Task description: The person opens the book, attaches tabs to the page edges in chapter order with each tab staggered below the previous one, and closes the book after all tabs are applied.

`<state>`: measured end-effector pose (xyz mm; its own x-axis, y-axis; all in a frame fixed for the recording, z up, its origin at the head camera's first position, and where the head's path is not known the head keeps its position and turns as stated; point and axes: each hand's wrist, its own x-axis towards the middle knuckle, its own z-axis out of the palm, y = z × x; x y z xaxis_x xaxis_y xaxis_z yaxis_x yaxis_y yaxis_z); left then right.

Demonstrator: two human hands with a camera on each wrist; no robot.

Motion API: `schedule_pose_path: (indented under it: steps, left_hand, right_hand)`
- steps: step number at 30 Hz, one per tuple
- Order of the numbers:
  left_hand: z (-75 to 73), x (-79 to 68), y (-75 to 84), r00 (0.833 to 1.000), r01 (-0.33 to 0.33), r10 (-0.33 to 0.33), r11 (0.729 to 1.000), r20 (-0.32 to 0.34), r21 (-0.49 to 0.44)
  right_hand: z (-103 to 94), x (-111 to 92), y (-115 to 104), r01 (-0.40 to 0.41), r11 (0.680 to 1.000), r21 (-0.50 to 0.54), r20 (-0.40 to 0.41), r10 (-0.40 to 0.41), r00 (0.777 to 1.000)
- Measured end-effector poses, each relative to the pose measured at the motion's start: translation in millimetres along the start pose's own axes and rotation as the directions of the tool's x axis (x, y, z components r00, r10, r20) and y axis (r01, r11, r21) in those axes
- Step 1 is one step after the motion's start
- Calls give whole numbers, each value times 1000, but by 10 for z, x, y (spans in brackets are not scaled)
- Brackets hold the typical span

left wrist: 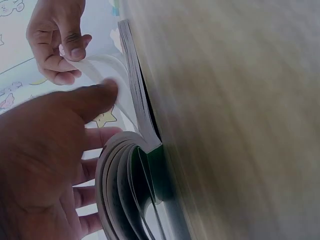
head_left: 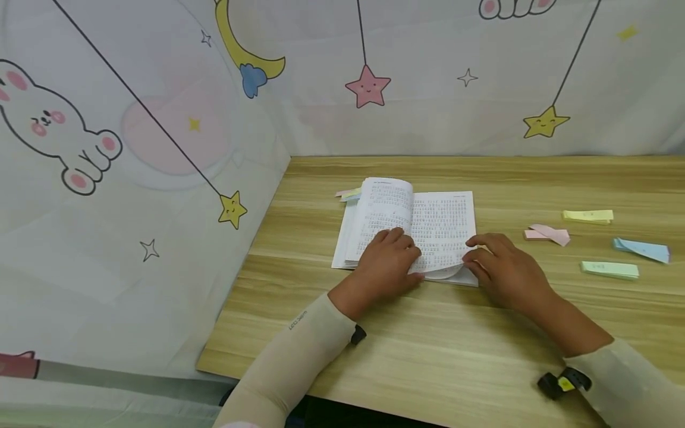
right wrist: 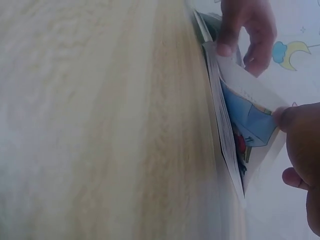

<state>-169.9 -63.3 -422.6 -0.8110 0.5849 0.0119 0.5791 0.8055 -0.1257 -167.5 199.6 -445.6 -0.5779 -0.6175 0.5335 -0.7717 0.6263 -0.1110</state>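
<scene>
An open book lies on the wooden table, with printed text on both visible pages. My left hand rests across the lower left page near the spine, its fingers extended over the curved pages in the left wrist view. At the lower right corner, my right hand pinches a page between thumb and fingers. That page is lifted, and a coloured picture with a blue area shows beneath it in the right wrist view. Pink, yellow and blue paper tabs stick out from the book's left edge.
Right of the book lie small sticky-note pads: yellow, pink, blue and green. A white cloth printed with stars and rabbits hangs behind the table and along its left side.
</scene>
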Motion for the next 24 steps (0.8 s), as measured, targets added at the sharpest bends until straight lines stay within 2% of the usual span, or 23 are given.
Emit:
schedule_pose_path:
  steps: [2,5,7,8,10,11,12,14,16,18,21,24]
  left_hand:
    - [13,1,-11,999,24,-24,1000,-21,-9]
    - [38,10,-22,993,76,-77,997,-92,-13]
    - [46,14,-29,977,136,-139,990,-160,-30]
    - [48,14,-36,964,161,-163,987,-210,-28]
    - [43,9,-52,938,191,-188,981,-290,-19]
    - [30,5,-56,934,192,-184,981,-307,-2]
    - [16,0,-58,938,180,-163,983,-306,30]
    - [-6,-8,-54,959,117,-84,987,-271,107]
    - [-23,-10,-29,985,29,-6,992,-174,126]
    - [-26,-11,-6,995,-37,47,994,-94,103]
    - [-24,-15,11,998,-49,51,998,-39,33]
    - [-19,-13,7,999,-23,23,1000,-34,14]
  right_hand:
    - [-10,8,-19,-25,1000,-2,-8,25,1000]
    - [-27,13,-43,-75,997,-14,-19,75,997]
    - [-33,13,-47,-96,995,-20,-25,95,995]
    - [-35,14,-43,-88,996,-26,-18,87,996]
    - [-22,8,-21,-62,998,-20,-9,62,998]
    - [-16,3,-12,-45,999,-13,0,45,999]
    - [-10,-1,-2,-25,1000,-9,9,25,1000]
    - [-1,-8,8,1,1000,-4,20,-1,1000]
    - [4,-5,3,4,1000,-1,9,-4,1000]
    - [1,7,-6,6,1000,-7,-10,-6,1000]
    - [-1,26,-18,2,1000,-11,-44,-3,999]
    - [-8,29,-29,-15,1000,-11,-47,14,999]
